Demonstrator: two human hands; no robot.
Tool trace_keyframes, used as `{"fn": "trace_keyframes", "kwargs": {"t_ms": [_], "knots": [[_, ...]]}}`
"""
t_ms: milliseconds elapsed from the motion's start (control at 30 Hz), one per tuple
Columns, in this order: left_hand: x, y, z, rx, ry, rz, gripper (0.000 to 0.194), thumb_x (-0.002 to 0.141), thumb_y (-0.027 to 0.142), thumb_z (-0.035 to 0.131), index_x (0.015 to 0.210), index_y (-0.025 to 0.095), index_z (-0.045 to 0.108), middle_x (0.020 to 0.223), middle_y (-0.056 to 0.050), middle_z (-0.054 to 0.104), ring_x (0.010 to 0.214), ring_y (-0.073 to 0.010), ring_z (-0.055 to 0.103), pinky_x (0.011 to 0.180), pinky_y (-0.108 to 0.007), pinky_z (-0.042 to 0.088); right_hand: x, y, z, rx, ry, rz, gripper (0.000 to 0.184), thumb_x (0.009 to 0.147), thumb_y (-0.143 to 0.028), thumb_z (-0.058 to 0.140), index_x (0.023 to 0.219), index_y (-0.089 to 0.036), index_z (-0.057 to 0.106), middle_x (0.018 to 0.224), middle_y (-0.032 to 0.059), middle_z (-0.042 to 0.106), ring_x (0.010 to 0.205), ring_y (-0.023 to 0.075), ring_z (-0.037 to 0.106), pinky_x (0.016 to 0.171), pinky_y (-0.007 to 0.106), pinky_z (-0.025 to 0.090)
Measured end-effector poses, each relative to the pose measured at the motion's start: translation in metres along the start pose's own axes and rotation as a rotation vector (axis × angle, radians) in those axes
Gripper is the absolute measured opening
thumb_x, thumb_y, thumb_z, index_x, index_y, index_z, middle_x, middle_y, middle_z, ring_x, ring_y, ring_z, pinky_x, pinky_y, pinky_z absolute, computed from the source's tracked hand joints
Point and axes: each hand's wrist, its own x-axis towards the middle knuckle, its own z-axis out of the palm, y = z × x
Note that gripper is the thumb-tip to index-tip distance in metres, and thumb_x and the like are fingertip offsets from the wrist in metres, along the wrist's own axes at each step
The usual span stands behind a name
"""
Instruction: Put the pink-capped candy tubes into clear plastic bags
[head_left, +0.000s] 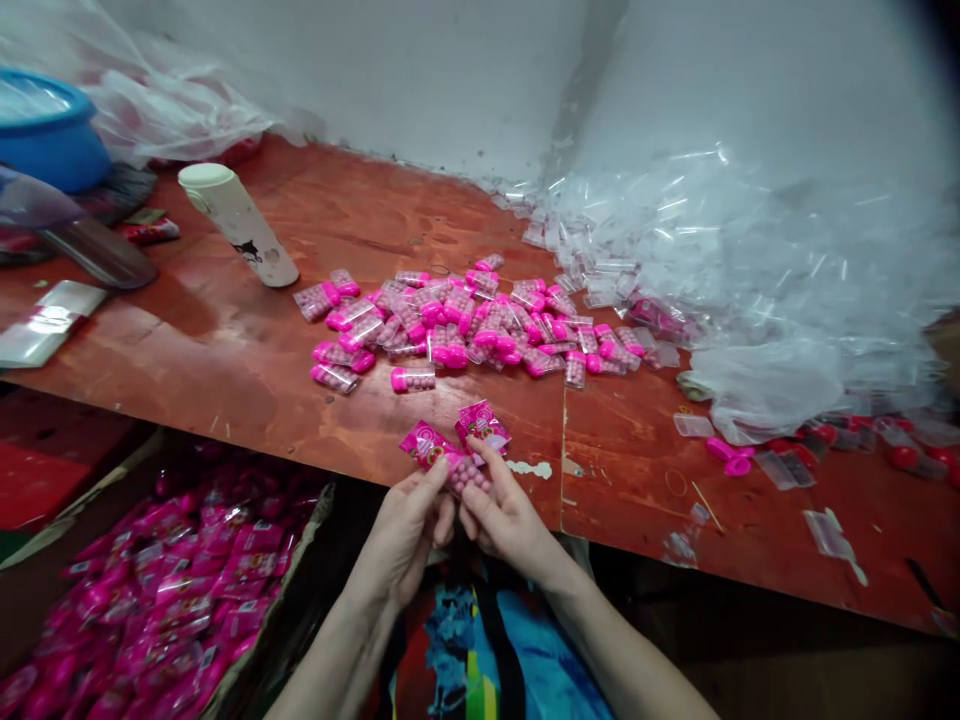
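Note:
At the table's front edge my left hand (412,505) and my right hand (502,505) meet with bent fingers around a small clear tube of pink candy balls (469,478). Beside my left thumb is a shiny pink printed packet (429,442); whether it is attached to the tube I cannot tell. Another pink packet (486,424) lies just beyond my right index finger. Behind them spreads a pile of filled candy tubes with bright pink caps (450,315). One capped tube (412,379) sits a little in front of the pile.
A carton (311,550) of pink-wrapped packets stands lower left. On the red-brown table (337,220) are a white bottle (240,230) and a blue basin (52,140). Clear empty tubes (675,240) heap at right, near a pink piece (730,457) and red caps.

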Motion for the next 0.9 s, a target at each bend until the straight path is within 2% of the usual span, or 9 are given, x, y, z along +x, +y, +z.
{"fn": "trace_keyframes", "kwargs": {"t_ms": [100,233,300,400,500,600,667,800,900], "knots": [[0.004,0.0,0.0,-0.057,-0.006,-0.018,0.04,0.075,0.048,0.073,0.057,0.015,0.059,0.036,0.004,0.042,0.037,-0.0075,0.039,0.041,-0.02,0.027,0.0,0.002,0.004,-0.012,0.007,-0.002,0.07,0.09,-0.05,0.057,0.145,-0.024,0.024,0.055,-0.0099,0.046,0.036,0.0061,0.03,0.036,0.017,0.023],[0.008,-0.01,-0.001,-0.107,0.026,-0.03,0.038,0.075,0.05,0.073,0.069,0.013,0.063,0.035,0.006,0.041,0.035,-0.0059,0.035,0.04,-0.018,0.026,-0.001,0.009,0.004,-0.152,0.137,-0.126,0.061,0.088,-0.045,0.062,0.14,-0.027,0.037,0.082,-0.0001,0.058,0.06,0.0101,0.053,0.053,0.021,0.043],[0.008,-0.014,-0.001,-0.095,0.038,-0.031,0.041,0.077,0.052,0.071,0.069,0.013,0.062,0.035,0.006,0.041,0.034,-0.0056,0.034,0.04,-0.018,0.025,-0.001,0.011,0.004,-0.13,0.11,-0.103,0.062,0.089,-0.045,0.061,0.141,-0.026,0.035,0.077,-0.0017,0.056,0.053,0.0092,0.049,0.049,0.021,0.041],[0.005,-0.017,-0.002,-0.053,0.026,-0.02,0.043,0.08,0.054,0.067,0.067,0.014,0.06,0.037,0.002,0.048,0.033,-0.0054,0.033,0.039,-0.019,0.022,-0.001,0.01,0.006,-0.013,0.037,0.008,0.066,0.091,-0.048,0.055,0.145,-0.025,0.025,0.059,-0.0095,0.044,0.037,0.0065,0.028,0.036,0.018,0.026],[0.002,-0.018,0.0,-0.035,0.05,0.025,0.041,0.081,0.051,0.067,0.066,0.014,0.061,0.037,0.002,0.048,0.036,-0.0066,0.039,0.042,-0.019,0.026,-0.002,0.012,0.011,-0.08,0.119,-0.063,0.06,0.091,-0.045,0.057,0.142,-0.027,0.032,0.07,-0.0046,0.051,0.047,0.0083,0.042,0.044,0.02,0.037],[0.0,-0.019,0.001,-0.047,0.166,0.048,0.041,0.079,0.05,0.07,0.063,0.014,0.06,0.035,0.004,0.043,0.038,-0.0071,0.041,0.045,-0.019,0.03,-0.001,0.015,0.013,-0.159,0.155,-0.111,0.055,0.091,-0.044,0.056,0.141,-0.028,0.036,0.074,-0.0021,0.053,0.059,0.0118,0.051,0.054,0.023,0.044],[-0.001,-0.019,-0.002,-0.072,0.168,0.025,0.041,0.079,0.051,0.069,0.062,0.015,0.058,0.035,0.004,0.043,0.038,-0.0069,0.04,0.044,-0.019,0.03,0.0,0.016,0.012,-0.145,0.141,-0.095,0.057,0.091,-0.044,0.057,0.141,-0.027,0.035,0.069,-0.0042,0.05,0.055,0.0109,0.047,0.05,0.022,0.041],[-0.001,-0.018,-0.01,-0.121,0.054,-0.001,0.036,0.081,0.048,0.068,0.07,0.015,0.06,0.036,0.007,0.04,0.034,-0.0045,0.029,0.039,-0.018,0.021,0.001,0.013,0.009,-0.054,0.028,0.005,0.066,0.091,-0.047,0.056,0.145,-0.023,0.026,0.057,-0.01,0.043,0.04,0.0069,0.03,0.039,0.019,0.025],[-0.001,-0.021,-0.01,-0.146,0.056,-0.003,0.038,0.081,0.049,0.068,0.068,0.015,0.057,0.035,0.007,0.04,0.034,-0.0039,0.028,0.039,-0.018,0.021,-0.002,0.015,0.012,-0.082,0.106,-0.048,0.063,0.091,-0.049,0.057,0.143,-0.024,0.031,0.063,-0.0074,0.047,0.044,0.0065,0.036,0.041,0.018,0.029]]}}
